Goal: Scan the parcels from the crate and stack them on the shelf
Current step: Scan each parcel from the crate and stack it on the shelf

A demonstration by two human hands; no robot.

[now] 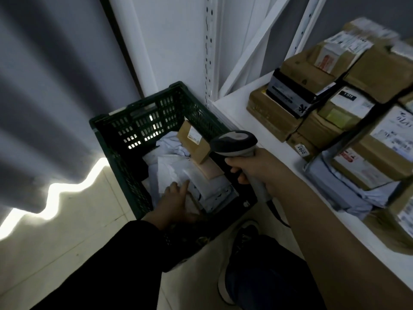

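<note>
Parcel (173, 171) in crate (105, 124) under flat left grip (176, 201); right grip (257, 170) clamped round scanner (237, 142).

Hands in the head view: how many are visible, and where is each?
2. The left hand touches white parcels inside the crate; the right hand grips the scanner over the crate's edge, beside the shelf.

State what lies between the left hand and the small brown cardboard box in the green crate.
Head view: crumpled white plastic mailer bags and a pale beige flat parcel fill that stretch.
</note>
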